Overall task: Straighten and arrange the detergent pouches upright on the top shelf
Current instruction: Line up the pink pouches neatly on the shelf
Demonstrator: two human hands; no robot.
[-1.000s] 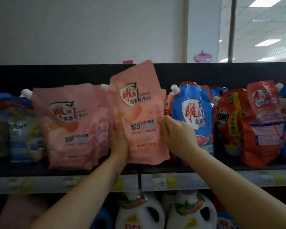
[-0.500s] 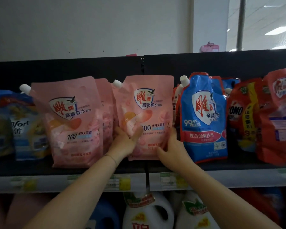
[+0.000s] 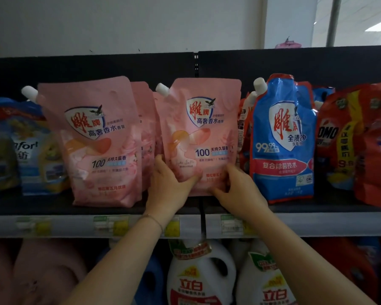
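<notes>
A pink detergent pouch with a white spout stands upright on the top shelf, near its middle. My left hand grips its lower left corner, thumb across the front. My right hand holds its lower right corner, fingers curled round the edge. To the left stands another pink pouch, leaning slightly, with more pink pouches behind it. A blue pouch stands upright just right of my right hand.
Red pouches crowd the shelf's right end, and pale blue softener pouches fill the left end. A black back panel rises behind the row. Below the price rail stand white detergent jugs.
The pink pouch came down from a raised, tilted position and now stands upright on the shelf. Both hands slid down to its lower corners.
</notes>
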